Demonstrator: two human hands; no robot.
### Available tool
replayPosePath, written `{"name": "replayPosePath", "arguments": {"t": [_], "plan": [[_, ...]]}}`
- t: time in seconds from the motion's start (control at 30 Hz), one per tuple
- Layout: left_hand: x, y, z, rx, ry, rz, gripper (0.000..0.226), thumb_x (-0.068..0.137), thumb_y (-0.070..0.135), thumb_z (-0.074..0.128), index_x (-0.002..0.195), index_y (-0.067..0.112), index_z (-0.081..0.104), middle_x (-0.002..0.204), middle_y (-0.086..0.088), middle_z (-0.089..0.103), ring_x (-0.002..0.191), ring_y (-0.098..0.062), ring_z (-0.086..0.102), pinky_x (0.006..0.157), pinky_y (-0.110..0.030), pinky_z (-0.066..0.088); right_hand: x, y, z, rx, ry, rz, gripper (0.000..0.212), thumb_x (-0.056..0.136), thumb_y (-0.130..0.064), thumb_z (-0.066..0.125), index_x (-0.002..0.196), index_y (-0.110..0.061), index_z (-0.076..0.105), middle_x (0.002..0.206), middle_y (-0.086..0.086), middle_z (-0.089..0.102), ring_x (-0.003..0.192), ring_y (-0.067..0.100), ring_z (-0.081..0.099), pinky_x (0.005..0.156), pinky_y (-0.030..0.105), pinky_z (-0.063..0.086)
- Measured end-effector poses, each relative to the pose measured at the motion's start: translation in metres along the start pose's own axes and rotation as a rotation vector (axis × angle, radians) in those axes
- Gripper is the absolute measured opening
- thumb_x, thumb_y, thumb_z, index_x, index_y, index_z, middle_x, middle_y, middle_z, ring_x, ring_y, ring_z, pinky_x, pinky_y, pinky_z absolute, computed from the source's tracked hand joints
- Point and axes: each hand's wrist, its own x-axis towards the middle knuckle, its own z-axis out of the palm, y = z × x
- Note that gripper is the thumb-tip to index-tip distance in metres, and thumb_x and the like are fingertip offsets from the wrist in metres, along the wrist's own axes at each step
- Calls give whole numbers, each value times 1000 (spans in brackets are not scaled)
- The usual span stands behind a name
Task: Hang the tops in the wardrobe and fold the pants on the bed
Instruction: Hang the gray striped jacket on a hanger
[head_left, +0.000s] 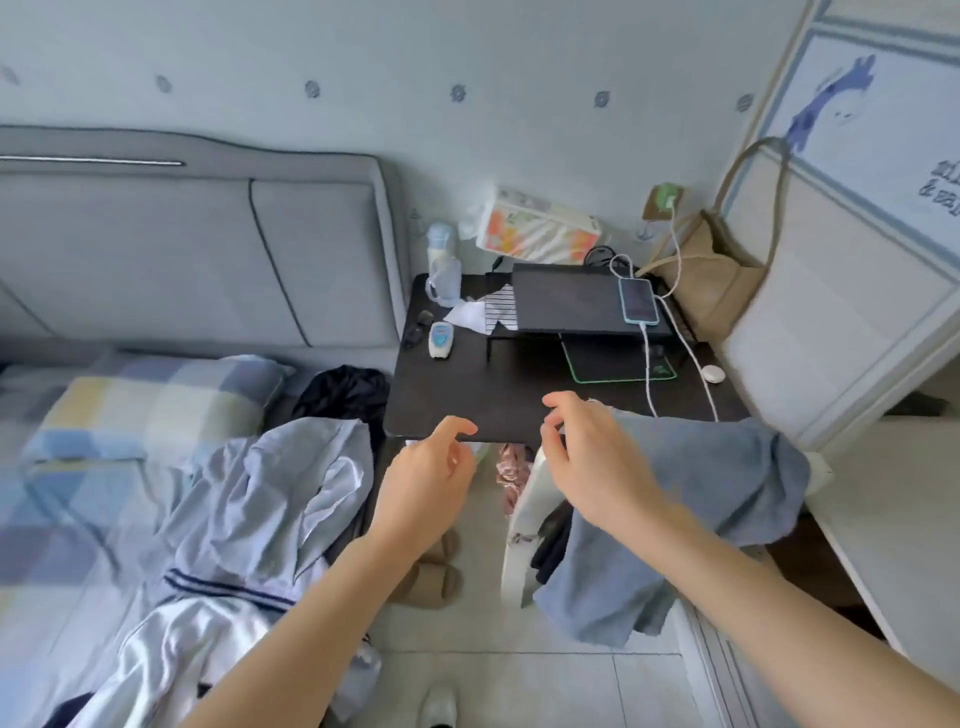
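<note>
Hands: left hand (434, 470) and right hand (582, 457), fingers loosely curled, empty, above counter (457, 400) edge.
Bed (62, 519): pale tops (270, 499) heaped.
Chair (524, 525): blue garment (691, 499) draped.
Counter: laptop (571, 304), phone (638, 300).

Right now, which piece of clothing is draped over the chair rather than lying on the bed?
The blue-grey garment, hanging over the white chair under the right hand. The pale striped top and black garment lie on the bed.

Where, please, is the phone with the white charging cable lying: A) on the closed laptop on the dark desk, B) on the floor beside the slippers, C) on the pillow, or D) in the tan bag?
A: the phone lies face up on the right end of the closed laptop, which sits raised above the dark desk.
</note>
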Motion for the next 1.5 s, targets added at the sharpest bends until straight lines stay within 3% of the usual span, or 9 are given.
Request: {"name": "replayPosePath", "arguments": {"t": [0.13,0.33,0.57,0.77,0.93,1.1,1.2,1.3,1.5], "plan": [[-40,-65,-36,37,74,-160,23,96,21,44,113,32,55,75,-1,68,69,-19,61,64,-46,53,1,-51,51,34,-98,-113,31,99,-26,40,128,-19,49,99,-5,56,89,17,54,71,33,46],[-82,-178,-88,26,139,-470,26,93,21,47,114,34,56,76,5,67,66,-12,61,62,-35,51,28,-122,148,55,-332,-230,29,98,-27,39,123,-18,50,105,2,62,99,20,56,72,34,46],[-76,-323,-145,9,122,-717,26,89,18,51,109,28,62,85,11,66,76,-13,64,68,-33,52,86,-198,278,96,-614,-73,30,98,-30,38,123,-19,49,108,3,64,90,20,59,74,35,49],[-34,-434,-167,62,-33,-826,22,93,18,52,111,20,64,97,6,62,92,-19,58,70,-26,39,145,-220,369,63,-749,84,26,98,-29,42,113,-14,56,109,8,63,107,26,53,84,35,45],[15,-492,-169,-141,108,-1015,18,88,9,52,91,14,68,76,3,61,74,-17,55,59,-25,41,191,-210,435,53,-771,141,36,97,-24,42,104,8,59,101,22,63,96,33,57,84,44,48],[53,-551,-146,-216,89,-1175,20,85,7,50,67,15,52,63,1,49,72,-23,46,64,-29,35,244,-197,513,56,-863,138,27,97,-37,46,101,-12,56,93,0,59,89,21,53,73,32,41],[79,-588,-124,-224,27,-1228,7,88,11,54,88,15,60,75,3,54,81,-21,50,67,-28,37,283,-189,578,18,-901,103,33,96,-43,48,102,-11,54,93,0,58,90,20,53,74,33,42],[101,-626,-95,-293,44,-1279,29,91,14,55,119,10,60,101,-5,61,90,-20,54,72,-27,39,320,-184,641,-43,-936,73,38,95,-47,47,108,-11,49,94,3,55,95,26,53,77,35,44],[127,-676,-32,-576,63,-1375,51,92,20,62,140,9,48,141,-9,49,127,-25,48,96,-30,39,365,-188,763,-264,-910,12,70,95,-52,42,145,-7,21,149,16,26,130,39,34,100,47,38]]}}
